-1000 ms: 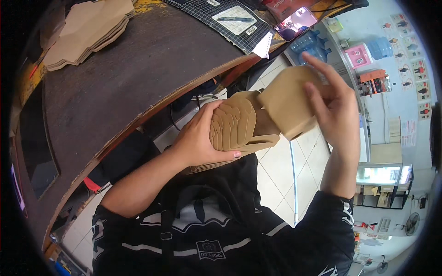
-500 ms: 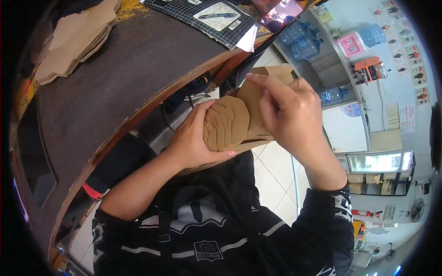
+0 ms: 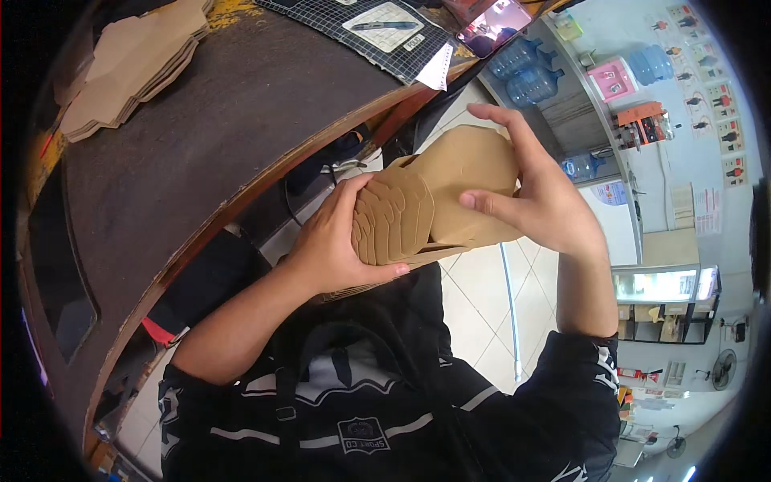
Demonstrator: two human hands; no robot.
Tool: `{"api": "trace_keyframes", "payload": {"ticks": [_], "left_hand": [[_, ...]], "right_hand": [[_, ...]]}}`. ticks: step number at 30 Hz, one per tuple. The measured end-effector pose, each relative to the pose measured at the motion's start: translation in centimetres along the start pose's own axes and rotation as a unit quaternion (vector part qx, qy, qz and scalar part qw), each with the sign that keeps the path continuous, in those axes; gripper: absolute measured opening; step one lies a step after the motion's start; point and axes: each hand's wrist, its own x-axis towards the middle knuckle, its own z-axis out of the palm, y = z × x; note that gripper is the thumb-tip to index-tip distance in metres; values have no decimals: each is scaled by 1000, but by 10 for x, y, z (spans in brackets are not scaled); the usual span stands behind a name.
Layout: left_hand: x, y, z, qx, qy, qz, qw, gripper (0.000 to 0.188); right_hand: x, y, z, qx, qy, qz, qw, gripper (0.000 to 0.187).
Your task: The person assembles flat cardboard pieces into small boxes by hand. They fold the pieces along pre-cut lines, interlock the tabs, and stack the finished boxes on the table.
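Above my lap is a thick bundle of folded brown cardboard pieces [image 3: 393,213], with several rounded flaps fanned in layers at its left end. My left hand [image 3: 325,245] grips that end, its fingers over the far side and its thumb along the near edge. A wide smooth flap [image 3: 470,165] spreads at the right end of the bundle. There my right hand [image 3: 546,189] is spread, its thumb over the flap and its index finger stretched out past the far edge. The other right fingers are hidden behind the cardboard.
On the dark table [image 3: 233,104] to the left lie a stack of flat cardboard cut-outs [image 3: 136,68] and a gridded cutting mat [image 3: 393,44] with a pen [image 3: 381,26]. A phone [image 3: 494,28] stands at the mat's right. Water bottles [image 3: 534,84] sit on shelves beyond.
My right hand has opened from a bent-finger pose and moved slightly right, its thumb now over the wide flap. More of that flap shows. My left hand keeps its grip.
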Motion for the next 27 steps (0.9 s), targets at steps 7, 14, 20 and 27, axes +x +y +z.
{"api": "trace_keyframes", "payload": {"ticks": [7, 14, 20, 27], "left_hand": [[0, 7, 8, 36, 2, 24, 999, 114], [1, 7, 13, 73, 27, 38, 996, 114], [0, 14, 10, 72, 0, 7, 997, 114], [-1, 16, 11, 85, -5, -1, 996, 113]], "right_hand": [[-4, -24, -1, -170, -51, 41, 983, 20], [4, -27, 9, -217, -83, -10, 972, 31], [8, -16, 11, -106, -95, 74, 987, 19], [8, -23, 6, -76, -127, 111, 983, 18]]}}
